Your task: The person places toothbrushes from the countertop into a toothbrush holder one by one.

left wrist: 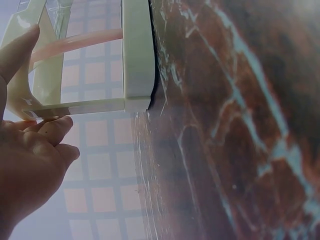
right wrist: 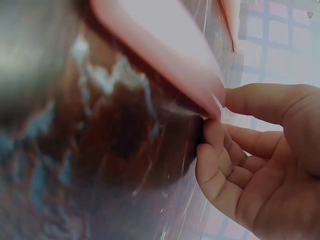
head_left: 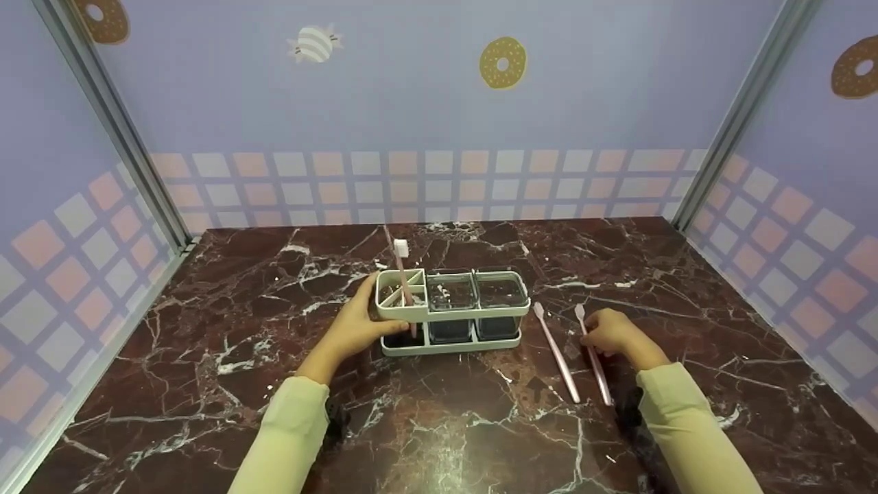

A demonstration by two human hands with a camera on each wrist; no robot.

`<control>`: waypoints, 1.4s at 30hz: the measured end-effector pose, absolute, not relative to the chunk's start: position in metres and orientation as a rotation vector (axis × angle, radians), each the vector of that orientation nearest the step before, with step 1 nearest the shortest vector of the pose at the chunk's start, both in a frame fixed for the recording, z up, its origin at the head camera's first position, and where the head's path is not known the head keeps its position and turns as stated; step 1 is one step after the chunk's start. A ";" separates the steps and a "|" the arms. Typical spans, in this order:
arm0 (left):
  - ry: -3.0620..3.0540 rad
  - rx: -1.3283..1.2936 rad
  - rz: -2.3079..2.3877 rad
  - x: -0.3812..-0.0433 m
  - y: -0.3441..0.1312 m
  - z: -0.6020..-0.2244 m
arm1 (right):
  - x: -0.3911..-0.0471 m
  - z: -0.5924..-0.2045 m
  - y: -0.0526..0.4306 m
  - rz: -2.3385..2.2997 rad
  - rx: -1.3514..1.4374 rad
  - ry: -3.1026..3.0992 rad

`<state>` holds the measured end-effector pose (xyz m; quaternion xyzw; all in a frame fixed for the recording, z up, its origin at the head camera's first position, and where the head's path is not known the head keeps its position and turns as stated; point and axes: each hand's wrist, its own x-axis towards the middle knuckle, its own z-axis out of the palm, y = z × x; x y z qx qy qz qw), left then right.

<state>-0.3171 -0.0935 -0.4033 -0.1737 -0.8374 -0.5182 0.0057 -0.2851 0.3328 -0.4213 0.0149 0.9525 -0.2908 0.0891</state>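
Observation:
A pale green two-tier toothbrush holder (head_left: 473, 316) stands mid-table, with a divided section at its left and two clear cups (head_left: 503, 288) at its right. One pink toothbrush (head_left: 405, 280) leans upright in the divided section, white bristles on top. My left hand (head_left: 355, 326) grips the holder's left end, thumb on the front of the upper tier and fingers behind. To the right, my right hand (head_left: 616, 336) pinches a second pink toothbrush (head_left: 599, 376) by its handle, between thumb and fingertips close over the tabletop. Between it and the holder lies a third pink toothbrush (head_left: 559, 357).
The dark red marbled table (head_left: 439, 425) carries white veins and flecks. Walls with a checked band and printed sweets enclose it at the back (head_left: 439, 103), left and right. Grey metal posts (head_left: 730, 113) mark the back corners.

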 end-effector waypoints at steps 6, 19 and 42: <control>-2.599 -0.562 -1.639 -0.318 -0.093 -0.405 | -0.286 -0.422 0.333 -0.875 0.028 2.852; -2.600 -0.576 -1.646 -0.317 -0.093 -0.403 | -0.290 -0.395 0.336 -0.819 -0.037 3.006; -2.596 -0.563 -1.661 -0.318 -0.093 -0.405 | -0.311 -0.314 0.272 -1.374 0.028 2.998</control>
